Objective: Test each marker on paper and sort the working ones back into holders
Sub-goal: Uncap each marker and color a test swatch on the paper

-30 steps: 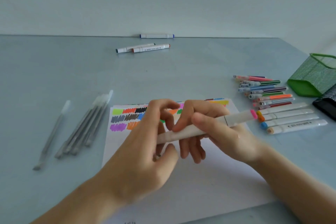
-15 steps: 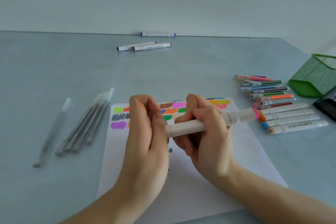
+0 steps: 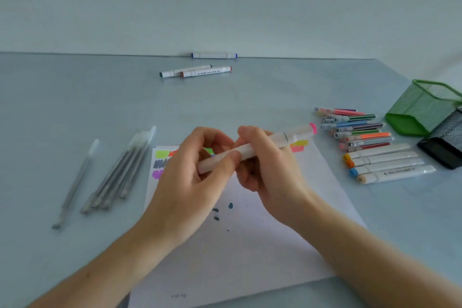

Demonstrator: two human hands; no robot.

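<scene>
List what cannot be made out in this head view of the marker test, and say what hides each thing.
- Near tip of the pink-capped marker: covered by the left hand fingers.
- Middle swatches on the paper: behind both hands, the right hand included.
- Black holder: cut off by the right edge.
- Print on the white markers: too small.

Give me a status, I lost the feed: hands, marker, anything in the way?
Both hands grip the pink-ended marker above the paper: left hand at its near end, right hand mid-barrel. Both ends look capped. Nothing in the way.
</scene>
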